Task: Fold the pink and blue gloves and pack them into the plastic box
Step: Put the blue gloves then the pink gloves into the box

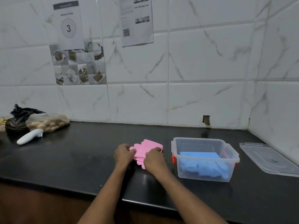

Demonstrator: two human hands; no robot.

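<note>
My arms [186,196] enter at the bottom centre of the frame and meet at mid-frame. Left hand [123,153] and right hand [153,159]: the fingers of both are curled onto the pink gloves [145,148], the left pinching their left edge, the right gripping their lower right part. The pink gloves lie in a flat stack on the counter [80,159], just left of the box [205,139] and not in it. Whether their fold is finished I cannot tell, since my hands cover the near part.

Box, right of centre: open and clear-walled, with red clips at its sides. It holds the blue gloves [202,165], folded and lying on its floor toward the near wall. Lid [271,159], at the right edge: off, flat on the counter, apart from the box.

Judged progress: the blue part is done. The pink gloves have yet to be placed in the box, so I put the task past halfway.
</note>
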